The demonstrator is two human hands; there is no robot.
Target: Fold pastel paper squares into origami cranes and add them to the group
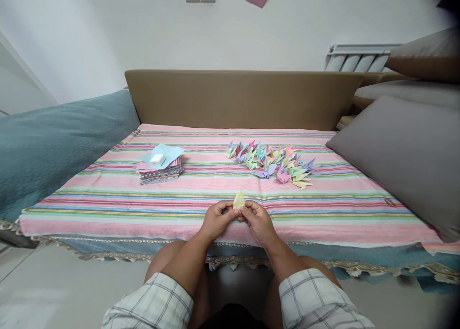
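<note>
A small folded piece of yellow paper [239,199] stands upright between my two hands, its pointed end up. My left hand [218,219] pinches its lower left side with thumb and fingers. From the other side my right hand [259,220] grips its lower right edge, the thumbs nearly meeting at the bottom. Beyond my hands, to the right, lies a group of folded paper cranes [268,164] in several colours. A stack of square coloured paper [161,176] sits to the left, with a light blue sheet [174,153] and a small white block [157,159] on top.
Everything rests on a striped cloth [108,195] over a sofa seat. A brown backrest [244,99] runs behind. Grey cushions [402,156] are piled at the right, and a blue-covered armrest [64,137] bounds the left. A small brown item [390,202] lies near the cushion.
</note>
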